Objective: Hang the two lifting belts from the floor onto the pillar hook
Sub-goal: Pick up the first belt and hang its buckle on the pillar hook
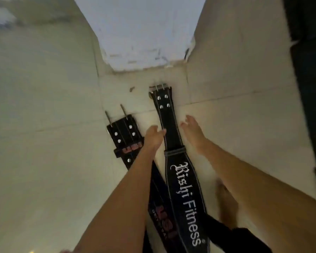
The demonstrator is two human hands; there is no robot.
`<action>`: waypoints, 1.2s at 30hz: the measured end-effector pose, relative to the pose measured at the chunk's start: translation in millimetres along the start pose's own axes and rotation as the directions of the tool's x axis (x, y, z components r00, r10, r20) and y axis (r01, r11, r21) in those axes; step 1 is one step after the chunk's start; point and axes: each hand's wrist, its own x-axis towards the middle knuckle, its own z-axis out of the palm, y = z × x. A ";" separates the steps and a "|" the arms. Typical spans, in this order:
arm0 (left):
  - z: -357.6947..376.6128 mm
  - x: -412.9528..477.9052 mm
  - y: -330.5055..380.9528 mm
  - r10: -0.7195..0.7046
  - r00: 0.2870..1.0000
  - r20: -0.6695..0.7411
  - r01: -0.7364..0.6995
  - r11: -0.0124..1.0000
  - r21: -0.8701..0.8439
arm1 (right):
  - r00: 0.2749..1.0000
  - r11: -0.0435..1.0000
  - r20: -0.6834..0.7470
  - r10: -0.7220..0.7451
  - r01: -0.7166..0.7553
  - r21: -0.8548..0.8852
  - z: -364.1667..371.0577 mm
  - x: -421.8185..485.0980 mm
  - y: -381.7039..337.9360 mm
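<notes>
Two black lifting belts lie side by side on the pale tiled floor. The right belt [171,136] has white "Rishi Fitness" lettering and a metal buckle at its far end. The left belt [123,132] has red lettering and two loose buckle prongs. My left hand [154,135] hovers between the belts, its fingertips at the left edge of the right belt, gripping nothing. My right hand [192,130] reaches down just right of that belt with fingers spread. The base of the whitish pillar [144,37] rises just beyond the buckles. No hook is in view.
A bare foot [226,203] stands on the tiles right of the belts, under my right forearm. A dark mat or edge [310,88] runs along the far right. Dark clothing [232,234] shows at the bottom.
</notes>
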 end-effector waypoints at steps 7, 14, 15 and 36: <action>21.9 65.5 -15.4 0.065 0.995 -0.080 -0.090 0.927 -0.363 | 0.995 0.968 0.102 0.007 -0.033 0.250 19.1 61.8 28.4; -33.6 -219.7 88.2 0.023 0.993 0.119 0.025 0.921 -0.389 | 0.999 0.964 0.047 -0.023 0.009 0.267 -75.5 -199.3 -91.0; -42.7 -274.5 109.4 0.049 0.989 0.139 0.010 0.918 -0.397 | 0.997 0.957 0.066 -0.044 0.024 0.288 -94.1 -247.7 -112.9; -148.7 -798.5 405.2 0.881 0.412 -0.230 -0.894 0.343 -0.288 | 0.490 0.413 -0.116 -0.864 0.821 0.395 -308.8 -724.3 -376.6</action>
